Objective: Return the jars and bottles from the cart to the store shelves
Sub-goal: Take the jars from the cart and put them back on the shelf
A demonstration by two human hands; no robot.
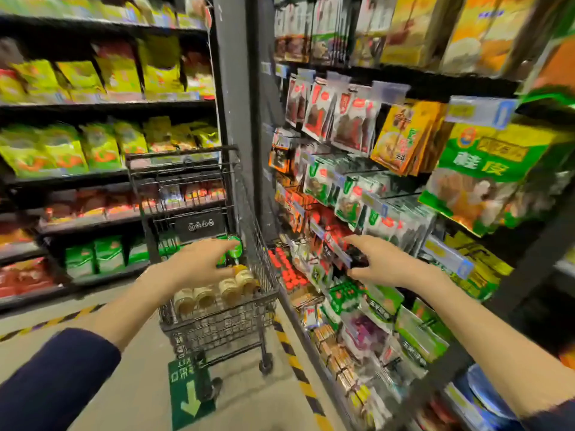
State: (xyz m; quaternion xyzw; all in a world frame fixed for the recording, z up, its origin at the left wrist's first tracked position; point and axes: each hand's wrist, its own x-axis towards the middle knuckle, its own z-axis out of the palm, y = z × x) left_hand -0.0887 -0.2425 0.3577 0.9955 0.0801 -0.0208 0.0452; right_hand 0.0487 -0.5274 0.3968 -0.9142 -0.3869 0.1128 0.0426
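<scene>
Big store shelves (109,107) full of bright packets stood on the left, and more shelves (435,84) with hanging packets stood on the right. Between them was the grey floor (133,353) with a green arrow sticker (190,396) on it. A small black wire cart (217,328) stood on the floor in the middle, just beside the right shelves.

The left hand (196,262) was over the cart. The right hand (382,262) was out by the right shelves, well apart from the cart, with its fingers (354,241) spread wide and holding nothing.

Inside the cart stood a row of jars (202,295) with pale lids, all upright with their lids on top. The row ran from near left to far right. Behind them were green-topped bottles (235,247), also upright. The left fingers (222,245) were right at one green top, but the picture was too blurry to tell if they gripped it or only touched it.

The jars and bottles were just under and in front of the left hand, so that hand was much nearer and would likely lift one straight up. Low on the right shelves sat small red-capped bottles (284,270)
</scene>
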